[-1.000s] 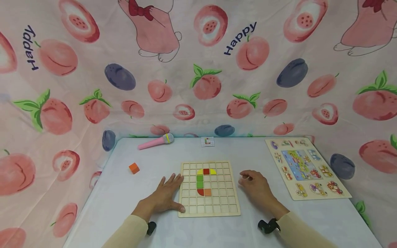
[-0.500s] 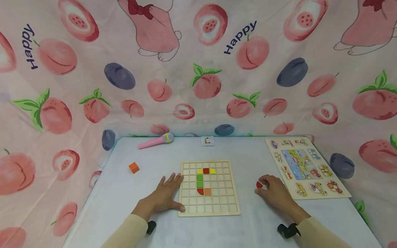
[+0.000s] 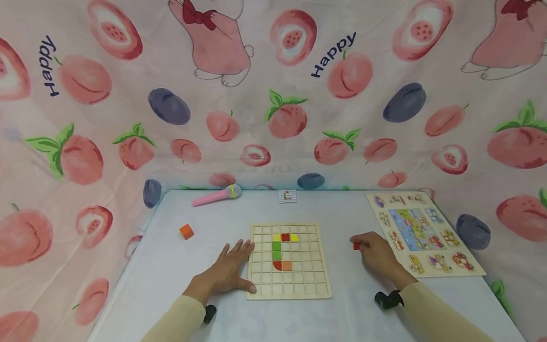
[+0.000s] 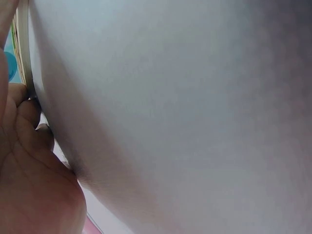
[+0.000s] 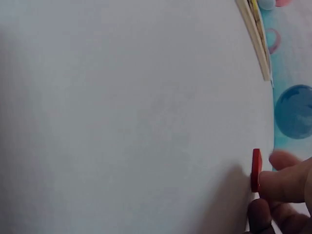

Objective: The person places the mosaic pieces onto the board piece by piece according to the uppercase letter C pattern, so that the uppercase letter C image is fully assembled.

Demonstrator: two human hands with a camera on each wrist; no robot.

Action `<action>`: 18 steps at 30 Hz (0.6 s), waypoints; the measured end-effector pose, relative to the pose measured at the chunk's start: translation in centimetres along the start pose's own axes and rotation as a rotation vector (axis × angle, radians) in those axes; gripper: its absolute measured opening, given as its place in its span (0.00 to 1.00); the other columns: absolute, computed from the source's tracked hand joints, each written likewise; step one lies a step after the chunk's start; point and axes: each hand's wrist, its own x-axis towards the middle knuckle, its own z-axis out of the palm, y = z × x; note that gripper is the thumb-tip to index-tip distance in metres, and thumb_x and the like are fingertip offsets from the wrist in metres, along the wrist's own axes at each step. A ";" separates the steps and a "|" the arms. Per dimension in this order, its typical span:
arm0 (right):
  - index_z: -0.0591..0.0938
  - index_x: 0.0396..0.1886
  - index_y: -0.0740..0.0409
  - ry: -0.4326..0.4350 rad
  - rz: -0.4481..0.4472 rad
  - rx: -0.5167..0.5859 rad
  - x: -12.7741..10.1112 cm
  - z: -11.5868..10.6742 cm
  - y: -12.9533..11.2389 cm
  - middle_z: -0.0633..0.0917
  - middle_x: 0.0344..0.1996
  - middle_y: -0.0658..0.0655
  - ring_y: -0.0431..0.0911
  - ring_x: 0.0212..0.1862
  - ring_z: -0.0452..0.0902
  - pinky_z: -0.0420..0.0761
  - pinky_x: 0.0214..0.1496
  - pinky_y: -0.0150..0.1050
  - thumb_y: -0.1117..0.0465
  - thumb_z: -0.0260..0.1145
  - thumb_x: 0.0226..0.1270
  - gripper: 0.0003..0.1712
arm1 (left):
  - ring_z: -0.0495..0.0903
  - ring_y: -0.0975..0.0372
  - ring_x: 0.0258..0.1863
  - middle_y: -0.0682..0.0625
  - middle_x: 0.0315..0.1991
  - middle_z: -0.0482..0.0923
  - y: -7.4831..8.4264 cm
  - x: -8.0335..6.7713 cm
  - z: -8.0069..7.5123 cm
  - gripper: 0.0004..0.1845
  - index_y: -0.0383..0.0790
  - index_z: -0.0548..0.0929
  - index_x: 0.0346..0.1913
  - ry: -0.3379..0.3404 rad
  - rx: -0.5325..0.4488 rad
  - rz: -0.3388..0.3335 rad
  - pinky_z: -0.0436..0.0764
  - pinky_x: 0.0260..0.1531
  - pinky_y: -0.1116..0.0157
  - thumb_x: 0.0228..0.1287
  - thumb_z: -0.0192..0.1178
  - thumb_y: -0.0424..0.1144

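My left hand (image 3: 228, 270) lies with its fingers spread on the left edge of a wooden grid board (image 3: 307, 285); its palm (image 4: 39, 195) shows in the left wrist view. Set into the board's squares are yellow corner pieces (image 3: 295, 237), a dark red square (image 3: 285, 237), green squares (image 3: 277, 251), a red rounded piece (image 3: 278, 265) and an orange square (image 3: 287, 266). To the right of the board, my right hand (image 3: 378, 256) pinches a small red tile (image 5: 256, 170) between thumb and fingers, close over the white table.
An orange cube (image 3: 186, 232) sits left of the board. Along the table's back edge are a pink toy microphone (image 3: 213, 196) and a small pattern card (image 3: 287, 196). A wooden picture puzzle (image 3: 420, 232) lies at the right, beside my right hand. Fruit-print cloth (image 3: 256, 118) hangs behind.
My right hand has moved right, away from the board's edge, and the red tile has come into view in its fingers, its angle shifting since. My left hand keeps its place.
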 end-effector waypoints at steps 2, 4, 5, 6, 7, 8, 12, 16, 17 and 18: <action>0.86 0.58 0.66 -0.018 0.076 0.010 0.2 -0.1 -0.2 0.87 0.50 0.66 0.60 0.53 0.83 0.84 0.56 0.58 0.69 0.64 0.71 0.18 | 0.39 0.52 0.87 0.49 0.87 0.47 0.0 0.0 -0.1 0.71 0.46 0.53 0.86 -0.001 0.002 -0.001 0.34 0.86 0.44 0.42 0.79 0.68; 0.82 0.61 0.68 -0.033 0.142 0.019 0.0 -0.2 -0.5 0.86 0.52 0.68 0.60 0.53 0.83 0.84 0.55 0.58 0.64 0.66 0.72 0.21 | 0.39 0.52 0.87 0.49 0.87 0.47 -0.1 0.0 -0.1 0.71 0.46 0.53 0.86 -0.001 0.005 -0.004 0.34 0.86 0.44 0.42 0.79 0.69; 0.82 0.61 0.68 -0.038 0.169 0.018 -0.2 -0.2 -0.5 0.86 0.52 0.69 0.60 0.52 0.83 0.84 0.55 0.58 0.61 0.67 0.72 0.22 | 0.39 0.52 0.87 0.49 0.87 0.47 -0.1 0.0 0.0 0.71 0.46 0.53 0.86 -0.001 0.007 -0.004 0.34 0.86 0.44 0.42 0.79 0.69; 0.81 0.61 0.69 -0.041 0.186 0.019 -0.3 -0.2 -0.6 0.86 0.53 0.69 0.60 0.53 0.83 0.84 0.55 0.58 0.59 0.68 0.72 0.23 | 0.39 0.52 0.87 0.49 0.87 0.47 -0.1 0.0 0.0 0.71 0.46 0.53 0.86 0.000 0.006 -0.005 0.34 0.86 0.44 0.42 0.79 0.69; 0.81 0.60 0.69 -0.041 0.198 0.015 -0.4 -0.2 -0.6 0.86 0.52 0.69 0.59 0.52 0.82 0.84 0.54 0.58 0.57 0.69 0.72 0.24 | 0.39 0.52 0.87 0.49 0.87 0.47 -0.1 -0.1 0.0 0.71 0.46 0.53 0.86 0.001 0.006 -0.005 0.34 0.86 0.44 0.42 0.79 0.69; 0.82 0.59 0.69 -0.038 0.204 0.009 -0.4 -0.1 -0.7 0.86 0.51 0.69 0.58 0.50 0.82 0.83 0.53 0.57 0.56 0.70 0.72 0.24 | 0.39 0.52 0.87 0.50 0.87 0.47 -0.1 0.0 0.0 0.71 0.46 0.53 0.86 0.001 0.007 -0.005 0.34 0.86 0.45 0.42 0.79 0.69; 0.85 0.55 0.67 -0.008 0.177 -0.033 0.0 0.3 -0.6 0.86 0.46 0.66 0.55 0.45 0.81 0.82 0.47 0.53 0.57 0.73 0.69 0.21 | 0.39 0.52 0.87 0.49 0.87 0.47 0.0 0.2 -0.1 0.71 0.46 0.53 0.86 0.005 0.015 0.002 0.34 0.86 0.44 0.42 0.79 0.69; 0.86 0.56 0.66 0.003 0.137 -0.018 0.3 0.7 -0.5 0.87 0.47 0.67 0.56 0.45 0.82 0.82 0.49 0.54 0.62 0.73 0.69 0.19 | 0.39 0.52 0.87 0.49 0.87 0.47 0.0 0.4 0.0 0.71 0.46 0.53 0.86 0.007 0.026 -0.002 0.34 0.86 0.44 0.42 0.79 0.69; 0.86 0.57 0.66 0.001 0.133 -0.003 0.4 0.7 -0.5 0.87 0.49 0.68 0.58 0.48 0.82 0.83 0.52 0.55 0.63 0.72 0.69 0.20 | 0.39 0.52 0.87 0.49 0.87 0.47 0.0 0.4 0.1 0.71 0.46 0.53 0.86 0.006 0.026 -0.004 0.34 0.86 0.44 0.42 0.80 0.69; 0.85 0.59 0.67 -0.004 0.136 0.015 0.3 0.7 -0.4 0.87 0.51 0.69 0.60 0.50 0.83 0.83 0.54 0.57 0.64 0.72 0.69 0.21 | 0.39 0.52 0.87 0.49 0.87 0.47 0.0 0.4 0.1 0.71 0.46 0.53 0.86 0.005 0.025 -0.006 0.34 0.86 0.44 0.42 0.80 0.68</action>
